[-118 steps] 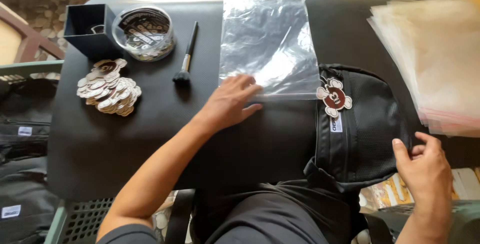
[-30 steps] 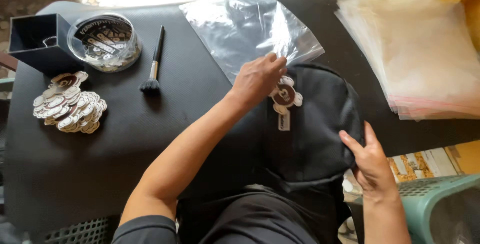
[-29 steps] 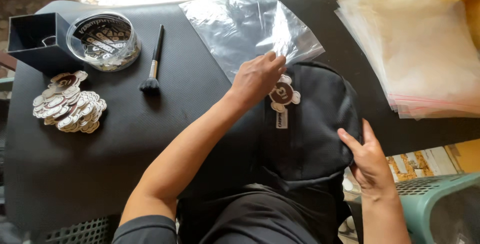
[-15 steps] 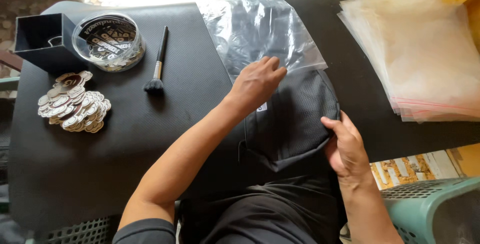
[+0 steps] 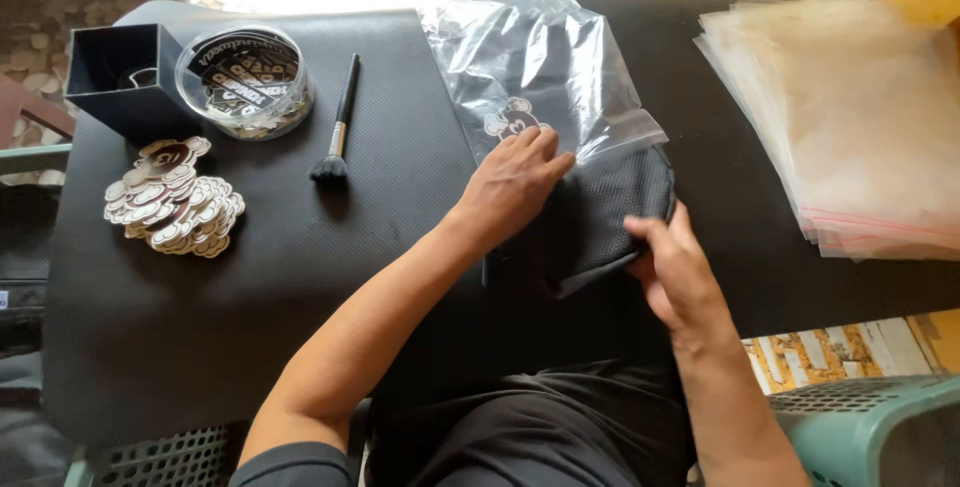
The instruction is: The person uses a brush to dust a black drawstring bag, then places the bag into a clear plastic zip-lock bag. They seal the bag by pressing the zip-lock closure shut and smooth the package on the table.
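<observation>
A black bag (image 5: 610, 207) lies on the black table mat (image 5: 300, 277), its upper half inside a clear plastic bag (image 5: 540, 67). A round tag with a cartoon face (image 5: 512, 119) shows through the plastic. My left hand (image 5: 515, 182) presses flat on the plastic bag's open edge, over the black bag. My right hand (image 5: 675, 267) grips the black bag's lower right corner, fingers curled on its edge.
A make-up style brush (image 5: 337, 125) lies left of the plastic bag. A black box (image 5: 120, 77), a round clear tub of stickers (image 5: 243, 79) and a pile of cut-out tags (image 5: 172, 197) sit far left. A stack of clear bags (image 5: 850, 117) fills the right. A green basket (image 5: 880, 432) stands low right.
The black bag has slid up into the clear plastic bag, its tag now under the plastic. My right hand moved in from the bag's side to its lower corner.
</observation>
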